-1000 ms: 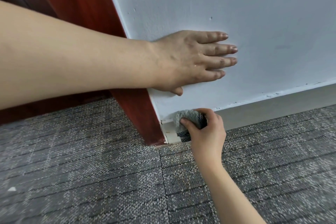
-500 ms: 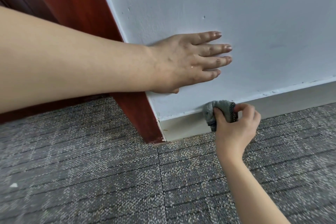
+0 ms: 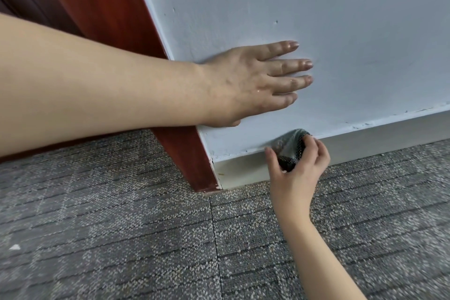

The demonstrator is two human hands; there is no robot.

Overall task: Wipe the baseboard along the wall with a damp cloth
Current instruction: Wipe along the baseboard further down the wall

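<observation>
A cream baseboard (image 3: 379, 139) runs along the foot of a pale blue-grey wall (image 3: 341, 19). My right hand (image 3: 298, 173) is shut on a bunched grey-and-black damp cloth (image 3: 291, 147), pressing it against the baseboard's top edge a short way right of the door frame. My left hand (image 3: 253, 83) lies flat on the wall above it, fingers spread and holding nothing. The cloth's lower part is hidden by my fingers.
A red-brown wooden door frame (image 3: 175, 148) ends the baseboard on the left. Grey patterned carpet tiles (image 3: 146, 238) cover the floor, with a small white scrap (image 3: 15, 247) at the far left. The baseboard continues to the right edge of view.
My right hand slid the cloth rightwards along the baseboard, away from the corner by the door frame, then stayed almost where it was. My left hand stays flat on the wall.
</observation>
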